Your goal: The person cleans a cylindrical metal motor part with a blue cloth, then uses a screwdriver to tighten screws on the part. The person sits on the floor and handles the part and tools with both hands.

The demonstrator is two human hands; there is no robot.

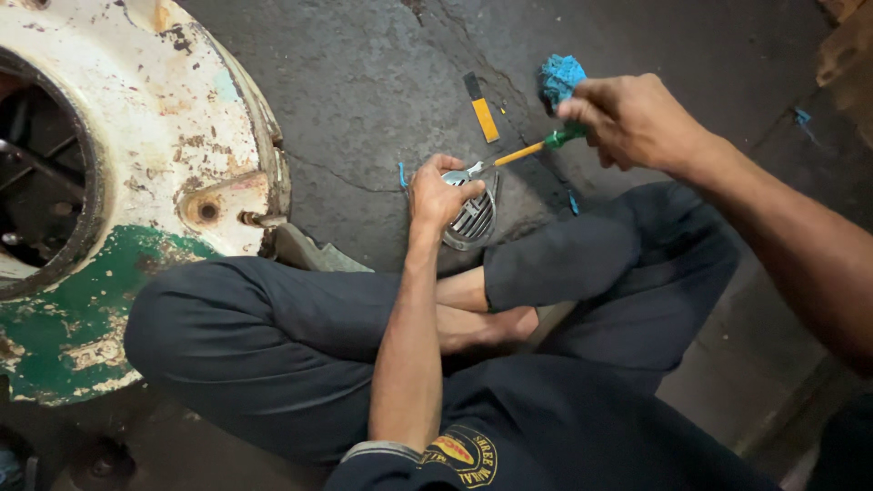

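**Holding a ribbed metal part on the floor while a screwdriver meets it**

I sit cross-legged on a dark, cracked concrete floor point(364, 82), looking down at my own hands. My left hand point(438, 191) is the nearer one to the work — it rests on top of a small round metal part with ribbed slots point(473, 220), fingers curled over its upper edge, pinning it against the floor just ahead of my crossed legs. My right hand point(632, 118) is further out and to the right, its grip closed around the green handle of a screwdriver point(523, 153). The tool's long axis slants down and to the left, from my right fist toward the metal part; the orange shaft ends at a bright tip touching or just beside the part's top edge, right by my left fingertips. I cannot tell whether the tip sits in a screw.

Behind my right hand lies a crumpled blue cloth point(560, 77), and near it a flat yellow-and-black strip point(482, 109). On my left stands a large round machine housing point(173, 136), white and green paint flaking with rust.
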